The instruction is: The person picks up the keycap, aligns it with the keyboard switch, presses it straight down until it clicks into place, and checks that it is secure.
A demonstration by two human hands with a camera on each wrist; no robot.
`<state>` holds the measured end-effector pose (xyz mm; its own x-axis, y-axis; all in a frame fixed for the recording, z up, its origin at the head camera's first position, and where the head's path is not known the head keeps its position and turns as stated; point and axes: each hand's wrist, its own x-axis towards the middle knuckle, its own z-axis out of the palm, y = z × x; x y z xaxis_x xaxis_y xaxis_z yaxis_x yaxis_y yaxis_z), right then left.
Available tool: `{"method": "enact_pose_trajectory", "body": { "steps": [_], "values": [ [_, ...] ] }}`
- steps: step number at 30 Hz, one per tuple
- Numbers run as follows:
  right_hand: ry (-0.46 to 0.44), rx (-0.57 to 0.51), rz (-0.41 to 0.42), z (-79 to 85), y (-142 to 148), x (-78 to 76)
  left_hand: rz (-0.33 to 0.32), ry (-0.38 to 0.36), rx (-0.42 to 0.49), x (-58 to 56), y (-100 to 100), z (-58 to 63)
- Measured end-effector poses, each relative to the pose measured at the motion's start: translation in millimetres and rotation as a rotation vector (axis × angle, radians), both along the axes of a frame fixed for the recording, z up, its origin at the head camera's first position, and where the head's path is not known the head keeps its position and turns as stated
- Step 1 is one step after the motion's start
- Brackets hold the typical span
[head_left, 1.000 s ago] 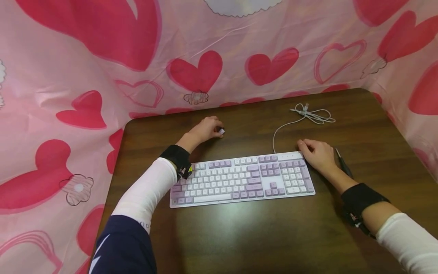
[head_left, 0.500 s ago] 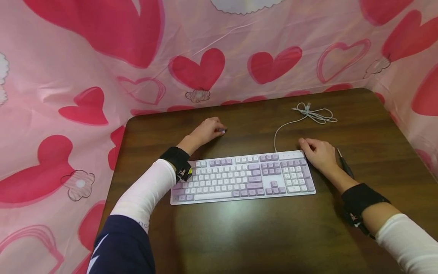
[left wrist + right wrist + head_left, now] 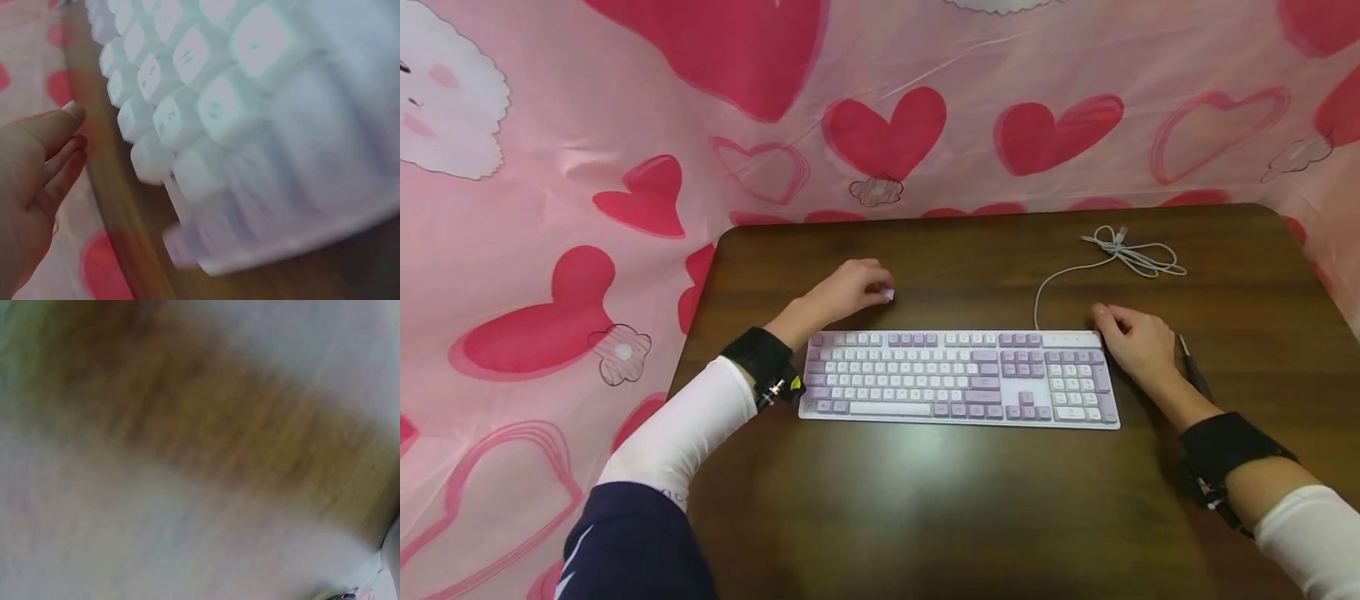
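Note:
In the head view my left hand (image 3: 850,290) is behind the left half of the keyboard (image 3: 925,410), low over the table. It pinches a small white-and-lilac keycap (image 3: 887,293) between thumb and fingertips. The keyboard has white and lilac keys. The left wrist view shows the left hand (image 3: 31,175) beyond the number row, thumb and fingers drawn together. My right hand (image 3: 1138,342) rests by the keyboard's back right corner with fingers loosely curled. Beside it lies a thin black-handled tool with a metal tip (image 3: 1197,375). The right wrist view is blurred.
A white cable (image 3: 1060,273) runs from the keyboard's back edge to a tied bundle (image 3: 1138,257) with a USB plug. Behind the dark wooden table (image 3: 925,517) hangs a pink cloth (image 3: 970,67) printed with red hearts.
The head view has turned left. My left hand has moved left over the table with the keycap, and its wrist no longer covers the keyboard's left end. The right hand stays put.

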<state>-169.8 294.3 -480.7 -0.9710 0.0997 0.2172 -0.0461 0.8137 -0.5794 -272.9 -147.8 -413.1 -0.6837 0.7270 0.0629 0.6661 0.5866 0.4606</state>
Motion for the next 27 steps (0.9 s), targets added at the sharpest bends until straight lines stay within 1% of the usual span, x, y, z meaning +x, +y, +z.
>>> {"method": "enact_pose_trajectory", "body": {
  "steps": [2,4,6,9,12,14,17,20,22,24,26,27],
  "values": [
    [-0.01,0.0,0.002,-0.1,1.9,0.1,0.01,-0.003,0.035,9.2,-14.2,4.6],
    [-0.012,0.0,0.002,0.1,3.2,-0.5,0.035,-0.008,0.069,19.9,-29.2,8.4],
    [-0.003,0.002,-0.001,2.0,4.8,-1.3,0.078,-0.009,0.094,30.9,-43.7,10.5],
    [0.005,0.005,-0.004,5.0,7.3,-3.3,0.158,-0.032,0.111,51.4,-61.6,13.6],
    [0.005,0.01,-0.006,6.1,9.4,-6.2,0.21,-0.034,0.13,72.5,-75.3,13.6],
    [0.0,0.008,-0.008,5.9,10.2,-7.8,0.229,-0.016,0.145,86.4,-81.9,12.3],
    [-0.008,0.005,-0.013,4.4,10.9,-7.7,0.252,0.035,0.162,107.7,-88.7,8.2],
    [-0.031,-0.001,-0.013,3.1,11.5,-5.5,0.239,0.101,0.152,128.3,-93.7,2.4],
    [-0.039,0.004,-0.016,4.1,13.6,-5.1,0.219,0.127,0.137,138.7,-96.3,-2.2],
    [-0.037,0.004,-0.02,6.6,16.9,-5.3,0.195,0.13,0.138,145.7,-98.0,-7.0],
    [-0.025,0.005,-0.029,9.5,21.0,-5.6,0.174,0.106,0.157,149.0,-98.5,-11.9],
    [-0.02,0.002,-0.033,10.7,22.9,-5.5,0.165,0.081,0.174,150.1,-98.3,-14.2]
  ]
}}
